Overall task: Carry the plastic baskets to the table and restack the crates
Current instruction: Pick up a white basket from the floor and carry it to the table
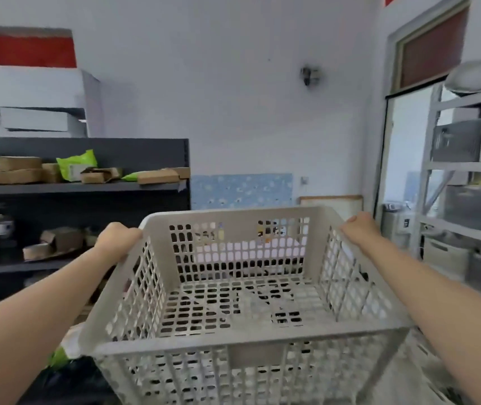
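A grey perforated plastic basket (242,334) is held up in the air in front of me and fills the lower middle of the view. It is empty inside. My left hand (118,239) grips its far left rim corner. My right hand (360,226) grips the far right rim corner. Both forearms run along the basket's sides. Through the holes I see blurred things below, too unclear to name.
A dark shelf unit (78,187) with cardboard boxes and green bags stands at the left. A light metal rack (467,168) with grey bins stands at the right, beside a doorway (405,147). A white wall lies ahead.
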A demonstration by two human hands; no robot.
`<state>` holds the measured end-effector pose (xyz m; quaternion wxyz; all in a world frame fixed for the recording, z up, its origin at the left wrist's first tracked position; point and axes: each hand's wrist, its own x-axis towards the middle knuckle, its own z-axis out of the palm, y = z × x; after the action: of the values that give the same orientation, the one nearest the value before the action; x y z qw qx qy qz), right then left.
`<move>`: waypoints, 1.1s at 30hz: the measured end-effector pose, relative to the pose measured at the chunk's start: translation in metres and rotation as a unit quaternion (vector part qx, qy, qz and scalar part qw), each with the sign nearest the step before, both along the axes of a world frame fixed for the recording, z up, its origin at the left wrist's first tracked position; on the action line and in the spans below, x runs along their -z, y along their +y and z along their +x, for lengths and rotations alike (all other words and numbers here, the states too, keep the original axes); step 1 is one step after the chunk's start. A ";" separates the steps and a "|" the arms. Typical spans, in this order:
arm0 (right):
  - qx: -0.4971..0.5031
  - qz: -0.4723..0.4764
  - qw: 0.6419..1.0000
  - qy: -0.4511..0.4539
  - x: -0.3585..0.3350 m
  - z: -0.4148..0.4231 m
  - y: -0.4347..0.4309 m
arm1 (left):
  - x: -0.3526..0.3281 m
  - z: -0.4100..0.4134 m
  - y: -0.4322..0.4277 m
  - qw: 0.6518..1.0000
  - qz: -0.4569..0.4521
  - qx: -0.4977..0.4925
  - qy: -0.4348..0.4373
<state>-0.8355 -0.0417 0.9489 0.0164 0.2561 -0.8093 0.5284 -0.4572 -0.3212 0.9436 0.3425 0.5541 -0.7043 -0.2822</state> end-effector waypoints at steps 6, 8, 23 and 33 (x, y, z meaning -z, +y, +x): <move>0.058 0.006 0.995 -0.086 0.031 -0.091 0.034 | 0.037 -0.111 0.006 0.999 0.015 0.047 0.003; 0.068 0.002 0.991 -0.118 0.048 -0.115 0.034 | 0.048 -0.146 -0.004 0.998 0.017 0.062 0.002; 0.048 0.126 0.963 -0.233 0.161 -0.329 -0.154 | 0.217 -0.376 -0.228 0.979 0.137 0.097 -0.114; 0.033 0.132 0.961 -0.242 0.228 -0.497 -0.300 | 0.263 -0.531 -0.368 0.971 0.142 0.136 -0.138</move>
<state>-1.3323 -0.3416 0.7210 -0.1967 0.0933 -0.8596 0.4622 -0.9885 -0.6888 0.6808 0.1181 0.5297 -0.7663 -0.3439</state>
